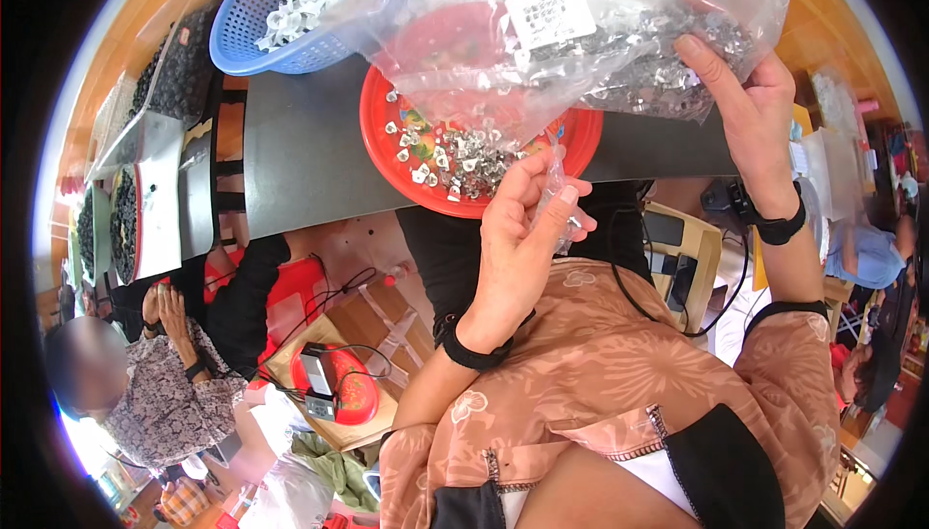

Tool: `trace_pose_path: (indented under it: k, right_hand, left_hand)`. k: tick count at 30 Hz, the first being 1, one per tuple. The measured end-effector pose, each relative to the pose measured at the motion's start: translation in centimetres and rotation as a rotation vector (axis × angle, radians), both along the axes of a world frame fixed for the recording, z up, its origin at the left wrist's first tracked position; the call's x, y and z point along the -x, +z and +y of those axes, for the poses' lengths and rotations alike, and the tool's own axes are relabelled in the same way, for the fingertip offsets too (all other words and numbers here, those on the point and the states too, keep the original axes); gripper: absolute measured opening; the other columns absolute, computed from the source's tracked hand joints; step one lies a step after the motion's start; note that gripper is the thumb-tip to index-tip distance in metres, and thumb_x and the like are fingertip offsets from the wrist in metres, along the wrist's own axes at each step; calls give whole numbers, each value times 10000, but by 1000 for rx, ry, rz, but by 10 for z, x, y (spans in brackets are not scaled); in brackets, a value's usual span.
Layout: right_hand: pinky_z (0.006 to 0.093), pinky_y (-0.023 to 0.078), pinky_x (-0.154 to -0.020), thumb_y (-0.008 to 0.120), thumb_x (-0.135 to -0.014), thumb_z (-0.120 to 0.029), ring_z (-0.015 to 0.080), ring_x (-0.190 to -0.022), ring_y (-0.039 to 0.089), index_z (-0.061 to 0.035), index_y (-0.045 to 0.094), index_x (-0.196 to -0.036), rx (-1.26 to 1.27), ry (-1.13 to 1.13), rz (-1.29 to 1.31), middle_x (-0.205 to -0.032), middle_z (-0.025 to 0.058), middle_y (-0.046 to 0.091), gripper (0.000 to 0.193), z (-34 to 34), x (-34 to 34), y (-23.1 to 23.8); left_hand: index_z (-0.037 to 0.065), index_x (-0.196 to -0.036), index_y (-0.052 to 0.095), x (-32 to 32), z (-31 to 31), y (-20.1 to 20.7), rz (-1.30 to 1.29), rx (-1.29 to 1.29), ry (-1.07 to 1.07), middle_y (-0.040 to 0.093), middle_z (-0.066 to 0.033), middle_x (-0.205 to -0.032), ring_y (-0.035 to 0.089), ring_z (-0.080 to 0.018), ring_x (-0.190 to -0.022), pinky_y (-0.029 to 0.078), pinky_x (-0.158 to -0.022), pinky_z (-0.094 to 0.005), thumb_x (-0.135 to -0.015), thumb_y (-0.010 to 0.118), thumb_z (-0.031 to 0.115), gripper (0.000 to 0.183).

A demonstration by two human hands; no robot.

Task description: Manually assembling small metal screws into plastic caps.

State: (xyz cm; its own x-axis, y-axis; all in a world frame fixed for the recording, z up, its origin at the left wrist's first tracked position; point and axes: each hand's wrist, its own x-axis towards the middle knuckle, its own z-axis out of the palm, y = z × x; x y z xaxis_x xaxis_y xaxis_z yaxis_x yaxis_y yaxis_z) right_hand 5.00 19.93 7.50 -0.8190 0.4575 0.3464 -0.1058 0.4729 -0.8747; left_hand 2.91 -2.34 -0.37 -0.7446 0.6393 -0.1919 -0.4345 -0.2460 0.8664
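The clear plastic bag (581, 26), upper middle of the frame, is tipped over the red plate (387, 142). Some small metal pieces (455, 156) already lie there; most remain inside. The left hand (518, 239) pinches its lower corner; the right hand (750, 108) grips its side.

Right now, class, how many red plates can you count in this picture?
2. One red plate lies on the grey table under the plastic bag, holding small metal parts. A second red plate sits lower left on a box. Others may be hidden.
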Motion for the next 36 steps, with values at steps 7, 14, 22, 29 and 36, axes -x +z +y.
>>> trace_pose_path:
  k: [7,14,22,29,36]
  right_hand:
    - [235,463,-826,688,-853,-92,86,-923,587,3,605,-1180,-80,-4,-43,-1038,43,657,350,5,-3,-6]
    - [233,465,-821,684,-862,-102,85,-917,589,-4,608,-1173,-39,-34,-47,-1031,41,657,335,10,-5,-12]
    - [200,460,-760,703,-853,-177,62,-878,599,-56,625,-1182,165,-36,-13,-978,6,665,359,20,-9,-25]
    - [267,474,-848,669,-884,-209,101,-1009,583,-55,577,-1237,594,-101,0,-1130,32,622,395,32,-23,-52]
    - [292,504,-830,631,-908,-224,127,-1020,593,-51,579,-1201,880,-44,63,-1137,37,622,344,37,-29,-63]
  left_hand:
    - [-1,-1330,423,-1,4,-2,-38,-18,-29,638,-95,-1049,625,-132,-784,499,-690,-245,-953,537,142,418]
    - [0,-1322,433,0,6,1,-35,4,-46,635,-83,-1049,621,-125,-780,493,-694,-245,-960,522,150,402]
    - [6,-1316,441,-3,11,3,27,21,-42,635,-71,-1037,601,-101,-777,486,-690,-234,-960,525,156,395]
    - [15,-1292,455,-7,15,6,100,54,-16,633,-65,-1022,583,-82,-769,482,-687,-226,-950,539,113,366]
    - [39,-1227,377,-8,17,24,288,7,300,551,-46,-851,529,-90,-687,450,-623,-219,-935,514,18,323]
